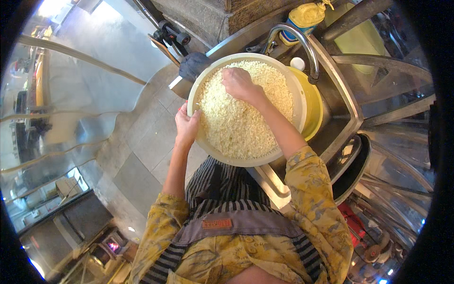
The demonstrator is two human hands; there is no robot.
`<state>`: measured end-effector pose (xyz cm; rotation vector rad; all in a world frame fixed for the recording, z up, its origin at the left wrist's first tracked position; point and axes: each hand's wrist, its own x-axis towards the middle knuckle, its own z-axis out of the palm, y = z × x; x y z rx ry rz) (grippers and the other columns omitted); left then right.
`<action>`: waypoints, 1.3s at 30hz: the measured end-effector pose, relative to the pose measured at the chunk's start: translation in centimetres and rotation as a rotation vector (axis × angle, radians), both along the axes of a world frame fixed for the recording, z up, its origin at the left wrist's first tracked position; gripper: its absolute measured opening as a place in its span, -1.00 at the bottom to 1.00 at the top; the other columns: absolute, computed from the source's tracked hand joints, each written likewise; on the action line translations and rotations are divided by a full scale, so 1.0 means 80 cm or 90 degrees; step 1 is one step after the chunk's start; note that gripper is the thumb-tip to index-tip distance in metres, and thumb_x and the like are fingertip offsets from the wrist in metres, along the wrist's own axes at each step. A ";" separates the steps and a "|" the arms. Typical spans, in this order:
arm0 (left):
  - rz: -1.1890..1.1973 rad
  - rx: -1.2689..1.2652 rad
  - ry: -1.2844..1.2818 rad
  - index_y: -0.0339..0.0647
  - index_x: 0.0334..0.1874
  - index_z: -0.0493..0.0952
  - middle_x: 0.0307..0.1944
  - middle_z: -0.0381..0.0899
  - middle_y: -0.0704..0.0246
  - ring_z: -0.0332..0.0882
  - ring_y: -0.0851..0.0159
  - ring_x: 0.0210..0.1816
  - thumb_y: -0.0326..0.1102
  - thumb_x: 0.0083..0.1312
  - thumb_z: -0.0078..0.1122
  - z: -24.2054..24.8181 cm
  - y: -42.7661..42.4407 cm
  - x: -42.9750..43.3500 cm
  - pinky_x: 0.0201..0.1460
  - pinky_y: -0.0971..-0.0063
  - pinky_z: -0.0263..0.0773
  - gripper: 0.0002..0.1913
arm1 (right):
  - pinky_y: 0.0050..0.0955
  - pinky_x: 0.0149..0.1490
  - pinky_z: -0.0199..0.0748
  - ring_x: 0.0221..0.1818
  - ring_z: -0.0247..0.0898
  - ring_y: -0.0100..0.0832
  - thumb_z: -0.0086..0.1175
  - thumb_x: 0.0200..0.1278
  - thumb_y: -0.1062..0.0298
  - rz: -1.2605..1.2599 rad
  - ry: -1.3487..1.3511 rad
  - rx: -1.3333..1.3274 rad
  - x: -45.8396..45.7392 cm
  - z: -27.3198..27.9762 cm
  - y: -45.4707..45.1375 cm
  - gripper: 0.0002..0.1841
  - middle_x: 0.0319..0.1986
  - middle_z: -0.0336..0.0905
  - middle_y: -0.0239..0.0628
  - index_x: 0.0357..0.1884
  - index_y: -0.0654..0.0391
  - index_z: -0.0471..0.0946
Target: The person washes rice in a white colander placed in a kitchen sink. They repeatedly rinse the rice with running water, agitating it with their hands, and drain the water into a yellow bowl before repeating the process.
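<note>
A large round pale plastic colander [300, 103] full of small off-white pieces, like grains or finely chopped food [244, 117], rests tilted over the sink at the centre. My left hand [188, 122] grips its left rim, thumb on the upper side. My right hand [238, 84] is over the upper part of the heap, its fingers curled down at the pieces; whether it pinches any is hidden. Beneath the colander's right side shows a yellow plastic basin [315, 106]. The curved metal faucet [312, 46] arches over the basin.
A yellow pump bottle [301, 21] stands behind the faucet, with a white cap [297, 64] below it. The steel sink's rim [342, 92] runs along the right. A dark cloth [193, 66] hangs at the upper left of the colander. Dark oval pans [354, 167] lie right of the sink.
</note>
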<state>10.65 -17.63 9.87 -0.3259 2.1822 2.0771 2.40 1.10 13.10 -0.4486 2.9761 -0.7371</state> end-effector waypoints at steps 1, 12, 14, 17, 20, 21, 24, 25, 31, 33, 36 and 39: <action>-0.001 0.010 -0.002 -0.29 -0.29 0.47 -0.40 0.53 0.43 0.44 0.50 -0.42 -0.55 0.09 0.03 0.002 0.002 0.000 -0.34 0.60 0.38 -0.86 | -0.18 -0.29 0.40 -0.43 0.46 -0.09 -0.05 -0.03 0.41 -0.008 -0.014 -0.018 0.002 0.001 0.005 -0.85 -0.56 0.48 0.02 -0.63 0.27 0.44; -0.010 0.014 -0.036 -0.34 -0.21 0.46 -0.35 0.54 0.40 0.44 0.49 -0.33 -0.53 0.09 0.03 -0.005 -0.010 -0.002 -0.24 0.60 0.35 -0.80 | -0.23 -0.35 0.34 -0.47 0.42 -0.10 -0.02 -0.05 0.41 -0.011 0.077 -0.141 0.018 -0.002 0.043 -0.89 -0.57 0.47 -0.04 -0.45 0.18 0.48; -0.021 0.004 -0.043 -0.34 -0.19 0.45 -0.34 0.53 0.39 0.44 0.48 -0.33 -0.53 0.09 0.03 -0.009 -0.008 -0.005 -0.24 0.59 0.35 -0.79 | -0.23 -0.28 0.36 -0.41 0.42 -0.06 -0.02 -0.01 0.34 -0.004 0.022 -0.059 0.012 0.003 0.037 -0.84 -0.52 0.48 -0.03 -0.39 0.15 0.50; -0.038 -0.025 -0.018 -0.31 -0.17 0.43 -0.32 0.51 0.35 0.45 0.45 -0.36 -0.52 0.11 0.04 -0.003 0.002 -0.003 -0.32 0.57 0.39 -0.78 | -0.26 -0.28 0.37 -0.41 0.42 -0.07 -0.04 0.04 0.36 -0.019 -0.022 0.035 0.025 0.009 0.043 -0.85 -0.49 0.50 -0.06 -0.38 0.18 0.50; -0.014 -0.008 -0.019 -0.35 -0.14 0.42 -0.31 0.51 0.35 0.46 0.42 -0.34 -0.51 0.11 0.05 -0.009 -0.018 0.003 -0.29 0.55 0.39 -0.75 | -0.32 -0.29 0.40 -0.41 0.46 -0.14 -0.02 0.06 0.43 -0.042 0.150 -0.142 0.078 0.053 0.077 -0.86 -0.46 0.51 -0.06 -0.34 0.22 0.49; -0.004 0.001 -0.018 -0.36 -0.13 0.42 -0.30 0.51 0.35 0.46 0.42 -0.34 -0.50 0.10 0.06 -0.004 -0.019 0.004 -0.29 0.55 0.39 -0.74 | -0.37 -0.30 0.41 -0.40 0.47 -0.21 0.00 0.05 0.47 -0.153 0.184 -0.191 0.096 0.055 0.101 -0.87 -0.45 0.52 -0.09 -0.33 0.24 0.49; -0.014 0.008 -0.044 -0.35 -0.15 0.43 -0.32 0.51 0.36 0.43 0.46 -0.33 -0.52 0.10 0.05 0.011 -0.007 0.004 -0.29 0.57 0.35 -0.76 | -0.43 -0.34 0.45 -0.43 0.52 -0.28 -0.06 0.05 0.55 -0.485 0.209 -0.257 0.141 0.013 0.216 -0.84 -0.44 0.54 -0.04 -0.30 0.28 0.51; -0.020 -0.007 -0.037 -0.36 -0.15 0.43 -0.32 0.51 0.36 0.43 0.46 -0.34 -0.52 0.10 0.05 0.016 -0.008 0.004 -0.29 0.58 0.35 -0.76 | -0.41 -0.33 0.46 -0.45 0.52 -0.25 -0.05 0.04 0.55 -0.591 0.143 -0.241 0.151 -0.010 0.246 -0.83 -0.49 0.54 -0.03 -0.31 0.27 0.52; -0.045 -0.033 -0.014 -0.37 -0.15 0.42 -0.32 0.50 0.36 0.43 0.46 -0.37 -0.51 0.10 0.06 0.019 -0.007 0.000 -0.32 0.61 0.35 -0.75 | 0.03 0.00 0.25 0.09 0.22 0.01 0.08 -0.02 0.06 -0.538 0.024 0.352 0.176 -0.245 0.264 -0.54 -0.04 0.39 0.01 -0.09 0.12 0.49; -0.062 -0.010 -0.028 -0.37 -0.15 0.41 -0.32 0.50 0.37 0.43 0.45 -0.38 -0.51 0.10 0.06 0.016 0.012 -0.002 -0.33 0.61 0.35 -0.75 | 0.20 0.06 0.07 0.18 -0.02 0.16 0.10 -0.07 0.13 -0.321 -0.275 0.367 0.181 -0.303 0.285 -0.56 0.10 0.25 -0.09 -0.11 0.12 0.50; -0.046 -0.087 -0.032 -0.36 -0.13 0.41 -0.31 0.50 0.36 0.43 0.45 -0.36 -0.50 0.10 0.07 0.027 0.001 0.003 -0.31 0.61 0.35 -0.74 | -0.01 -0.05 0.27 0.01 0.26 0.01 0.07 -0.08 0.22 -0.305 -0.132 0.157 0.188 -0.294 0.210 -0.67 -0.09 0.41 0.00 -0.24 0.15 0.54; -0.061 -0.084 -0.034 -0.35 -0.13 0.42 -0.30 0.50 0.37 0.43 0.45 -0.34 -0.50 0.11 0.06 0.023 0.005 -0.002 -0.29 0.61 0.35 -0.74 | -0.20 -0.22 0.38 -0.26 0.43 -0.14 0.03 -0.07 0.29 -0.282 -0.292 -0.068 0.188 -0.257 0.243 -0.82 -0.37 0.49 0.00 -0.42 0.13 0.54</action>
